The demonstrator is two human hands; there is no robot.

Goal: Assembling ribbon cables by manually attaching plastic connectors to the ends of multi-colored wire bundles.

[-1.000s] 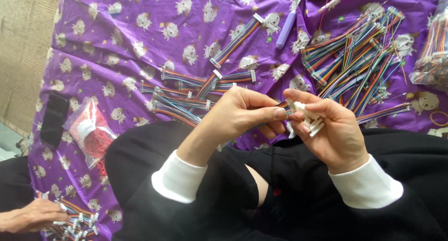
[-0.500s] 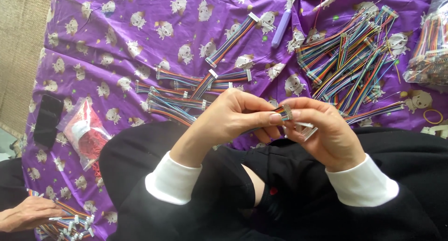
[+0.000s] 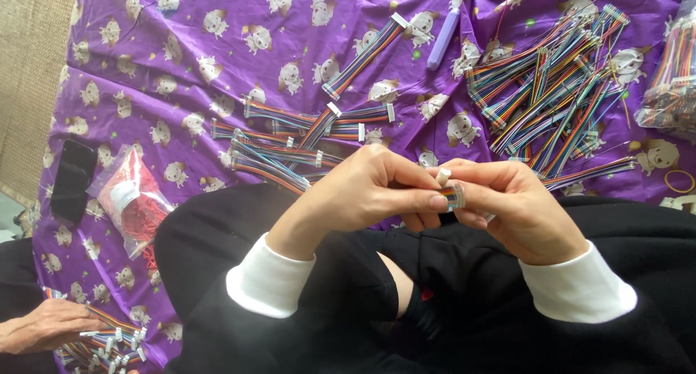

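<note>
My left hand [image 3: 370,193] and my right hand [image 3: 518,207] meet above my lap, both pinching one short rainbow ribbon cable [image 3: 453,195] with a white connector [image 3: 442,176] at its end. The left thumb and forefinger press the cable's coloured end; the right fingers wrap around the rest, hiding most of it. Both sleeves are black with white cuffs.
A purple cartoon-print cloth [image 3: 217,48] carries a small pile of cables [image 3: 297,138], a larger heap [image 3: 558,98] at right, a bagged bundle [image 3: 670,91], a lilac tool [image 3: 444,37], a red-filled bag [image 3: 134,200] and a black phone [image 3: 72,180]. Another person's hand [image 3: 43,327] rests on cables at bottom left.
My hands have drawn closer together on the cable, and the white connector now sticks up between the fingertips. The view shifted slightly.
</note>
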